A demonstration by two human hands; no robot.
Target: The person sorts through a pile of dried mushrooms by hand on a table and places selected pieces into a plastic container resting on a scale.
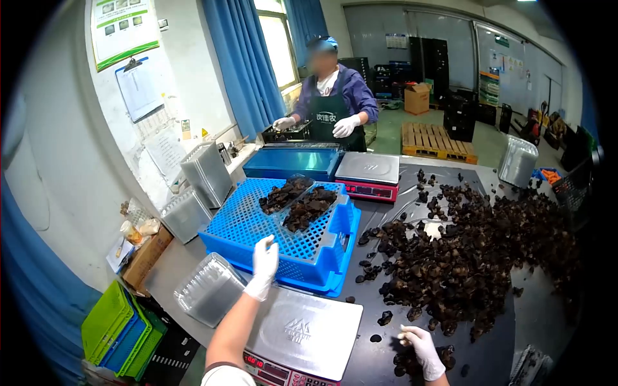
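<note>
My left hand (264,260), in a white glove, is raised between the blue crate and the near scale. Its fingers point up with the thumb apart, and it holds nothing I can see. Two clear trays of dark wood ear mushrooms (309,209) sit on the upturned blue crate (257,222). Below my forearm is the near scale (302,328), its metal plate bare and its red display lit. My right hand (421,350), also gloved, hovers over a few loose mushrooms at the table's near side, its fingers slightly bent and apart. Its palm is hidden.
A large mushroom heap (463,264) covers the right of the dark table. Stacked clear trays (209,289) stand by the near scale, with more along the wall. Across the table, a person (331,96) in gloves and apron stands behind another scale (368,168) and a blue bin (293,161).
</note>
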